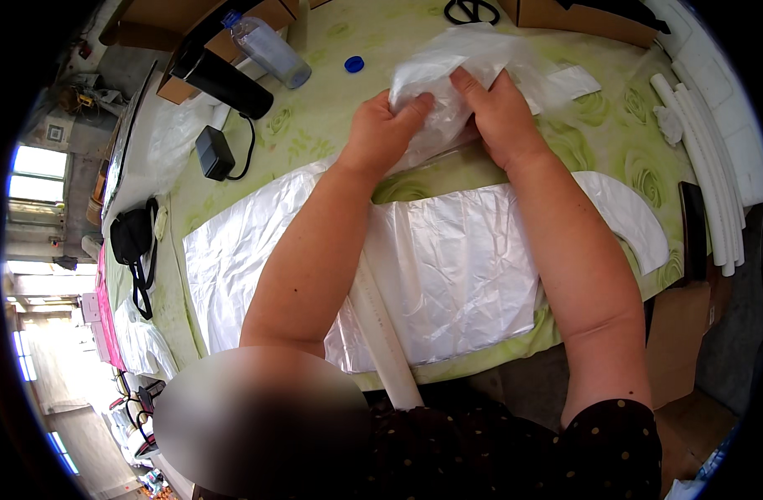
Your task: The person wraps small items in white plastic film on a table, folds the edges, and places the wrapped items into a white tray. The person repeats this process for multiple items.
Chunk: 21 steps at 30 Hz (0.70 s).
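Both arms reach forward over the table to a bunched sheet of thin, clear plastic film [448, 62], which looks like a bag. My left hand [386, 125] is closed on its near left part, thumb on top. My right hand [494, 112] grips the film's right side, thumb and fingers pinching it. Beneath my forearms lies a flat white plastic bag [448, 267], creased and shiny. A white tube [381, 342] slants from that bag toward my body. To the right of my right forearm, a white curved piece of plastic [627, 221] rests on the cloth.
A clear bottle [273, 54], black cylinder [227, 83], blue cap [354, 64] and black adapter [215, 154] stand or lie at the far left. Scissors [471, 10] and a cardboard box [585, 21] are at the back. White tubes [698, 167] line the right edge; a black pouch [133, 237] lies left.
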Tool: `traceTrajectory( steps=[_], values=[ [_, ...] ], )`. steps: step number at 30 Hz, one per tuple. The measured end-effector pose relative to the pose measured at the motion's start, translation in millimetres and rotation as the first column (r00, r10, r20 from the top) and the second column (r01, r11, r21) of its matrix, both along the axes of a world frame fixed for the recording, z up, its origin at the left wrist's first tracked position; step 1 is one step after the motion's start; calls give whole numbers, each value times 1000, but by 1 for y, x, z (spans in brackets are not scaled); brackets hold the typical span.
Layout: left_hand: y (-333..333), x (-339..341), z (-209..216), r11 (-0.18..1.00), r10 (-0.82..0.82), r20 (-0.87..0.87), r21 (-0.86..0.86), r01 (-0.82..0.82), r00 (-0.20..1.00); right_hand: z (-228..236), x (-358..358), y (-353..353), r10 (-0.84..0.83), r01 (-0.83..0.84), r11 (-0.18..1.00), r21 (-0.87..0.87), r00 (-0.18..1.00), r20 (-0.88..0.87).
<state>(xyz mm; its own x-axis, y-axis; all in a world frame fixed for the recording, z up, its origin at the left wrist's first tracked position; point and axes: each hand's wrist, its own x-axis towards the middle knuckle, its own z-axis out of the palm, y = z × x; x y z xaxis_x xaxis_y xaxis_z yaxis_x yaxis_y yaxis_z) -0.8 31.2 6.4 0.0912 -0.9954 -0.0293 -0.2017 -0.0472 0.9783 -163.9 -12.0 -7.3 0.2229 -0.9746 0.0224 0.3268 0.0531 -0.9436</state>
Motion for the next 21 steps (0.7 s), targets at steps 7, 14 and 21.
traceTrajectory(
  steps=[7,14,21],
  values=[
    [-4,7,-9,999,-11,-130,-40,6,991,-7,-2,-3,91,-126,974,-187,979,-183],
    [-2,7,-5,999,49,-215,10,-48,975,9,-4,7,80,-86,996,-29,984,-158],
    [-4,4,-5,999,0,-2,-35,0,1000,6,-3,6,64,-76,994,-84,988,-140]
  ],
)
